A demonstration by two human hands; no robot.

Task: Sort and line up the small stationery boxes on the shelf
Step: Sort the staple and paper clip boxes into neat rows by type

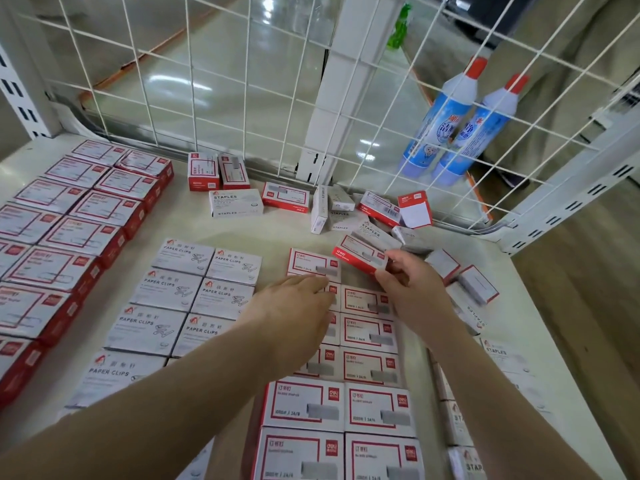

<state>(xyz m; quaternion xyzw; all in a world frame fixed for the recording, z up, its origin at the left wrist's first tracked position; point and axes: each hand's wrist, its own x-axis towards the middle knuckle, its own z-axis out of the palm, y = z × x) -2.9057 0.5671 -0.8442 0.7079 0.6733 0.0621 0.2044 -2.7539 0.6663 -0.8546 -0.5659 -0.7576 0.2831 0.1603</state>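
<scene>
Right hand (412, 285) pinches small red-and-white cardboard staple box (360, 254), frame centre. Left hand (298, 306) flat, fingers relaxed, resting on lined-up red-and-white boxes (369, 332) below.

White wire grid (221, 81) backs the shelf; glossy, perhaps tiled floor (277, 36) beyond.

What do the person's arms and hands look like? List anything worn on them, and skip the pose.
Both forearms are bare up to the bottom edge of the picture, with no sleeve or cuff in view. The left hand and right hand wear no gloves. No watch, bracelet or ring shows on the visible sides of the wrists and fingers. The fingernails look short and unpainted.
</scene>
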